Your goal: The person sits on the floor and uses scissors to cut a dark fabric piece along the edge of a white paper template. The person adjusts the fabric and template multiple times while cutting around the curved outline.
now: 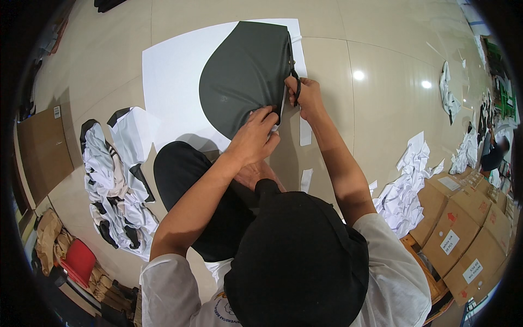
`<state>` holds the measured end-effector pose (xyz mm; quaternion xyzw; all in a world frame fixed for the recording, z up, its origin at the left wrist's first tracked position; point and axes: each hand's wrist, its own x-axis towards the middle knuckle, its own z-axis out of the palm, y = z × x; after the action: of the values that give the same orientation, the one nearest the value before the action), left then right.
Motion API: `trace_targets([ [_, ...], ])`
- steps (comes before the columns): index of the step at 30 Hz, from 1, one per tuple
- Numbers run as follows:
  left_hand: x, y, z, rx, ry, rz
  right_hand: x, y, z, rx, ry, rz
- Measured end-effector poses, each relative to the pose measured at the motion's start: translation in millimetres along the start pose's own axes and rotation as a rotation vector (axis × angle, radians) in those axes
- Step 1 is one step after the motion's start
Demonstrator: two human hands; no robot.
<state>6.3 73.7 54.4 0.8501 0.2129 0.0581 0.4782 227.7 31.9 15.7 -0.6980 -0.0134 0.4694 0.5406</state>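
Under left grip (closure unclear), beside right grip clasped around scissors: grey fabric.

Count: two bare hands, left hand and right hand, one pair of scissors, one dark grey fabric piece, one big white sheet. Also two loose white strips, one crumpled white heap, one cloth pile, one brown panel, one red item. Cardboard boxes at least four, exact number unclear at the rim; one other person, two light reflections on the floor.
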Motion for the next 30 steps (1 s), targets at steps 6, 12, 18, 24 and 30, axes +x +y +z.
trace_targets([
  [6, -1, -1, 1, -0.019, 0.003, -0.002, -2, -5, -1, 0.011, -0.011, 0.02],
  [12, -1, -2, 2, -0.033, -0.004, -0.024, 1, -13, -1, -0.028, -0.031, 0.031],
  [18, -2, -4, 3, -0.023, -0.011, -0.031, 4, -14, 1, -0.012, -0.009, 0.021],
  [24, -2, -4, 3, -0.031, -0.009, -0.032, 4, -15, -2, -0.033, -0.022, 0.043],
  [30, -2, -4, 3, -0.036, -0.001, -0.024, 4, -14, -3, -0.062, -0.02, 0.024],
])
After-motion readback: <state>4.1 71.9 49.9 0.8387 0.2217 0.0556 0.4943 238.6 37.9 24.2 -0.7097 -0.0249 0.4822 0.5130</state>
